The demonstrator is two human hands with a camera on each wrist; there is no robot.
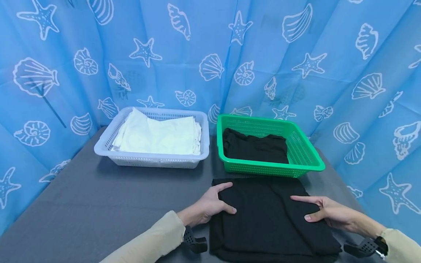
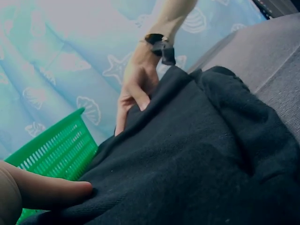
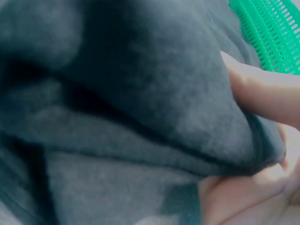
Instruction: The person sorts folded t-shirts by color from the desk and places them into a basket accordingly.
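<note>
A folded black cloth (image 1: 263, 219) lies on the grey table in front of the green basket. At its left edge my left hand (image 1: 210, 204) grips it, thumb and forefinger spread over the top and the other fingers hidden at the side. My right hand (image 1: 335, 213) holds the opposite edge. In the right wrist view its thumb (image 3: 267, 93) lies on top of the cloth (image 3: 154, 93), with fingers (image 3: 248, 201) tucked beneath. The left wrist view shows the cloth (image 2: 187, 145) sloping up toward the right hand (image 2: 136, 89).
Behind the cloth stands the green basket (image 1: 273, 165), with black fabric (image 1: 254, 148) inside. To its left is a pale basket (image 1: 151, 159) holding folded white cloths (image 1: 158, 133). A blue curtain (image 1: 210, 44) with shells and starfish hangs behind the grey table (image 1: 108, 208).
</note>
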